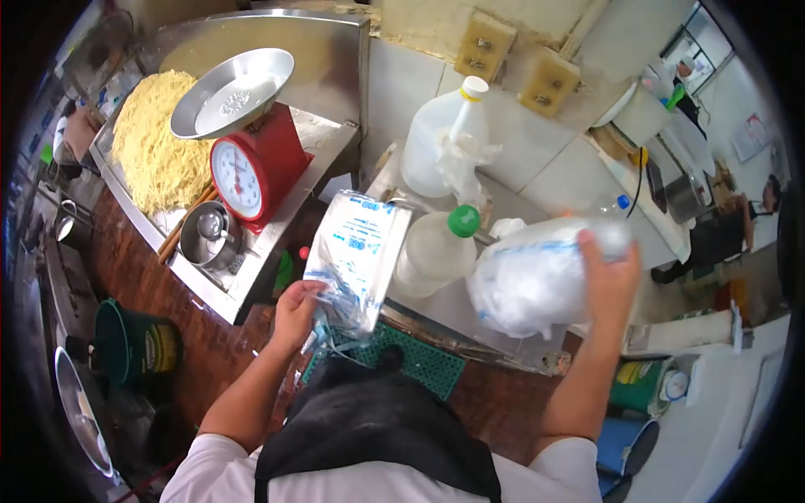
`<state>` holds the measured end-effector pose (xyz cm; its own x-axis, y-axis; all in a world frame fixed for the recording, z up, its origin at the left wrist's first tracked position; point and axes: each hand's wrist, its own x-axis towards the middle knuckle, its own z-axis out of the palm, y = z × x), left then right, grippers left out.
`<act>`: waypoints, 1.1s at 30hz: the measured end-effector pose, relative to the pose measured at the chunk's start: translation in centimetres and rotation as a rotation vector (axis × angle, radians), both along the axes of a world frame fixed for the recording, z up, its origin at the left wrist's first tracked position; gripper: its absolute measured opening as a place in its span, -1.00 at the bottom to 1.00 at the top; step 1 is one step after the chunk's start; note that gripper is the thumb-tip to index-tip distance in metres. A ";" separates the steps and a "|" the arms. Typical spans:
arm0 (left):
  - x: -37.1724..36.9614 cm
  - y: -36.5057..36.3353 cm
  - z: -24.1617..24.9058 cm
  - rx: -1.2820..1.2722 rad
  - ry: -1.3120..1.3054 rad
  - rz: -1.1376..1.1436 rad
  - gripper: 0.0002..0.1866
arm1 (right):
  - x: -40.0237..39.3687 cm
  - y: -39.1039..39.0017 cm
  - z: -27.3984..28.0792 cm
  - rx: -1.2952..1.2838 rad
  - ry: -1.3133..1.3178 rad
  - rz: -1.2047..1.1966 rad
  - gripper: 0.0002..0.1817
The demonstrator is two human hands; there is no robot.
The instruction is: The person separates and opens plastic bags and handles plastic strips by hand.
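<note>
My left hand (pixel 299 316) pinches the lower edge of a flat white plastic pack with blue print (pixel 350 251), whose lower end is crumpled. On the other side, my right hand (pixel 610 281), slightly smeared by motion, grips the right end of a bulky clear plastic bag with white contents (pixel 524 277). What fills that bag I cannot make out. Between the two stands a cloudy plastic bottle with a green cap (pixel 432 251). Behind it is a large translucent jug with a white cap (pixel 440 151), a crumpled plastic bag hanging at its side.
At the left, a metal table (pixel 231 303) carries a red dial scale (pixel 260 168) with a metal pan, a heap of yellow noodle-like dough (pixel 163 134) and a metal cup (pixel 210 235). A green bucket (pixel 134 339) stands on the floor. A person (pixel 683 75) is far right.
</note>
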<state>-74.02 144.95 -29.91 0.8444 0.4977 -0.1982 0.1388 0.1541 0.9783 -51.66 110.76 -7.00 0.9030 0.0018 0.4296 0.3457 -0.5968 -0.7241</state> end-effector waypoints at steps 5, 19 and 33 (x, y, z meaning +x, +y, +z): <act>-0.2 0.5 -0.6 0.012 -0.017 -0.013 -0.70 | 5.0 -0.4 8.0 0.121 -0.129 0.075 -0.61; -1.7 0.8 -2.3 0.144 -0.091 0.127 -0.37 | 21.0 2.9 -3.4 -0.342 -0.016 0.061 -0.33; 0.3 0.9 -4.2 -0.249 0.013 -0.021 -0.57 | -2.5 13.4 -5.7 0.048 0.144 0.459 -0.52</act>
<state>-73.70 145.81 -34.09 0.8505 0.4146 -0.3237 0.1573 0.3867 0.9087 -54.21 124.15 -12.74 0.8636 0.3977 0.3098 0.4601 -0.3707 -0.8068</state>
